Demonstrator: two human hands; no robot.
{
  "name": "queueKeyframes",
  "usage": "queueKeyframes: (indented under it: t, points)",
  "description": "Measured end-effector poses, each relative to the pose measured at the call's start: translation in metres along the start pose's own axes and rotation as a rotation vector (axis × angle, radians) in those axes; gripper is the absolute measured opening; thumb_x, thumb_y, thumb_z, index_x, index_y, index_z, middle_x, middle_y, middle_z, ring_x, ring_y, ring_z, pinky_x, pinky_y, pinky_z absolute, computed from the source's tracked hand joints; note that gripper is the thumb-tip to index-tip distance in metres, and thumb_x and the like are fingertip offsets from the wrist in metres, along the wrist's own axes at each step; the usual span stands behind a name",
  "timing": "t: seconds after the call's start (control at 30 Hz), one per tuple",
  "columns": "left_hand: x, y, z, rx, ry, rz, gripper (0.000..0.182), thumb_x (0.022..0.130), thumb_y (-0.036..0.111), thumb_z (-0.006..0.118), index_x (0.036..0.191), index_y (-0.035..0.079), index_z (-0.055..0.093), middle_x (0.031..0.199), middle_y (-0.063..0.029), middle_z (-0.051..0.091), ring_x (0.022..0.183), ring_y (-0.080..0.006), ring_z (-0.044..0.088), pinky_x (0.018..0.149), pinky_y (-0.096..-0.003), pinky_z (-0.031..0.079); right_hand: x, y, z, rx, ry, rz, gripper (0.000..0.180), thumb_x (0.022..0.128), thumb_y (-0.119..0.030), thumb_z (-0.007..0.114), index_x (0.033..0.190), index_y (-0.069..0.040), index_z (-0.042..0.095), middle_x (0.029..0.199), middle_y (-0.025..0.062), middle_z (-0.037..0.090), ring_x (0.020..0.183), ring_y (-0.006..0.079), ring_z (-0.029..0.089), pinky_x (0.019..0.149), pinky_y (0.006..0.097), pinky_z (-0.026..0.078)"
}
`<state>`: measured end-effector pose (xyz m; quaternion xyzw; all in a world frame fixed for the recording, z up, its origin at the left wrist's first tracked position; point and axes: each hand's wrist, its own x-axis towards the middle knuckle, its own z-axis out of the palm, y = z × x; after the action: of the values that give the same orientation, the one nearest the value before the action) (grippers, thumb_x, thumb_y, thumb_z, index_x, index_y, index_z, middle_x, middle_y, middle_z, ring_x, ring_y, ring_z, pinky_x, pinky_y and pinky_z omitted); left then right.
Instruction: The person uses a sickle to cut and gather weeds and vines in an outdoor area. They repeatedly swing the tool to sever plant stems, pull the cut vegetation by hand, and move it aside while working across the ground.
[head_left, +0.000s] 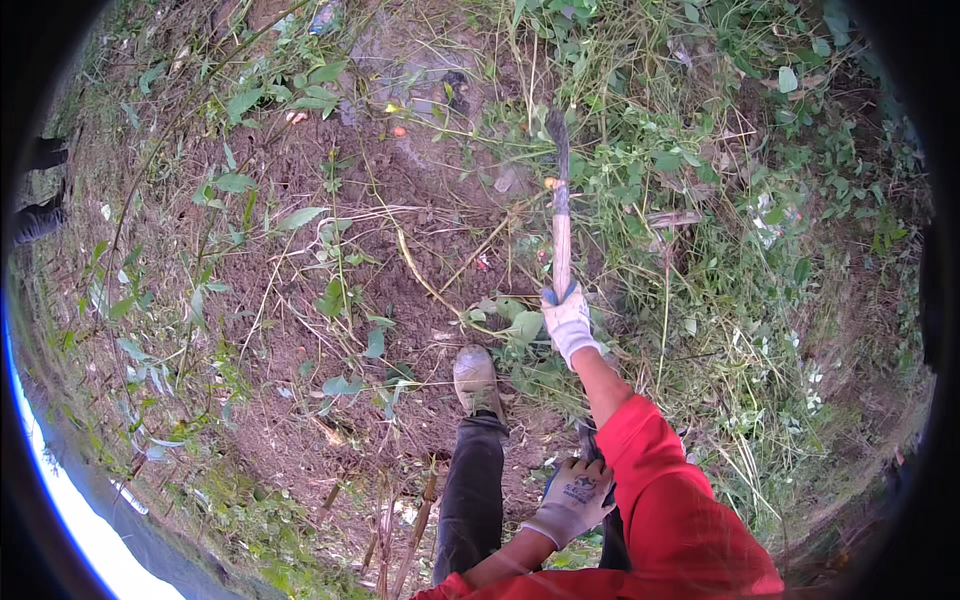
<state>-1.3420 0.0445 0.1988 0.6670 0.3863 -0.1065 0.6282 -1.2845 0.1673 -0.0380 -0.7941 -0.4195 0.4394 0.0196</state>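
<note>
My right hand (568, 315), in a white knit glove with blue coating, grips the wooden handle of a hand cutting tool (562, 240). Its dark metal head points away from me over tangled green vines; the blade's exact shape is blurred. My left hand (576, 491), gloved alike with print on its back, rests against my dark trouser leg near the knee. Its fingertips are partly hidden, and no tool shows in it. Cut stems and creeping vines (615, 180) lie around the tool. My shoe (475, 375) stands on bare soil just left of the right hand.
Brown soil (360, 285) with loose stems spreads ahead and left. Dense weeds (712, 300) cover the right side. Woody stubs (416, 517) stick up beside my leg. A small orange-red round thing (400, 131) lies ahead. Another person's dark-clothed legs (41, 217) show at far left.
</note>
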Motion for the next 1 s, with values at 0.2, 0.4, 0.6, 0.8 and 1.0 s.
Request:
queueKeyframes:
  t: [0.2,0.4,0.6,0.8,1.0]
  points:
    - [0.007,0.008,0.067,-0.072,-0.204,0.188,0.032,0.083,0.042,0.052,0.097,0.015,0.063,0.098,-0.0077,0.061,0.096,-0.0274,0.059,0.088,-0.0408,0.042,-0.165,0.151,-0.052,-0.289,-0.196,0.153,0.061,0.074,-0.041,0.067,0.116,0.001,0.052,0.09,0.022,0.064,0.084,0.0358,0.065,0.074,0.0408,0.051]
    - [0.002,0.011,0.046,-0.096,-0.122,0.082,0.031,0.085,0.038,0.054,0.102,0.013,0.059,0.098,-0.0088,0.061,0.097,-0.0283,0.058,0.089,-0.0406,0.041,-0.044,0.026,-0.097,0.166,0.086,0.022,0.035,0.078,-0.025,0.071,0.096,0.0,0.055,0.07,0.0118,0.061,0.06,0.023,0.057,0.061,0.0345,0.048]
    - [0.01,0.018,0.057,-0.111,-0.055,0.132,0.032,0.084,0.038,0.057,0.101,0.011,0.057,0.099,-0.01,0.06,0.097,-0.0289,0.058,0.089,-0.0425,0.041,0.167,-0.091,-0.117,0.498,0.302,-0.076,0.025,0.084,-0.026,0.064,0.082,-0.002,0.059,0.059,0.0044,0.055,0.048,0.0151,0.049,0.045,0.0333,0.04]
    - [0.008,0.017,0.058,-0.066,-0.207,0.168,0.037,0.081,0.04,0.059,0.102,0.01,0.059,0.098,-0.0111,0.062,0.096,-0.0293,0.059,0.087,-0.0415,0.043,-0.013,0.033,0.022,-0.062,0.05,-0.012,0.04,0.079,-0.035,0.066,0.099,-0.002,0.055,0.083,0.0204,0.064,0.071,0.0374,0.063,0.064,0.0454,0.05]
    - [-0.009,0.053,0.053,-0.352,-0.734,0.399,0.044,0.078,0.044,0.06,0.105,0.009,0.061,0.098,-0.0125,0.066,0.095,-0.0297,0.062,0.085,-0.0389,0.047,-0.206,0.179,0.001,0.149,-0.119,0.091,0.058,0.077,-0.037,0.066,0.119,-0.002,0.046,0.089,0.0225,0.064,0.081,0.0402,0.063,0.071,0.0421,0.052]
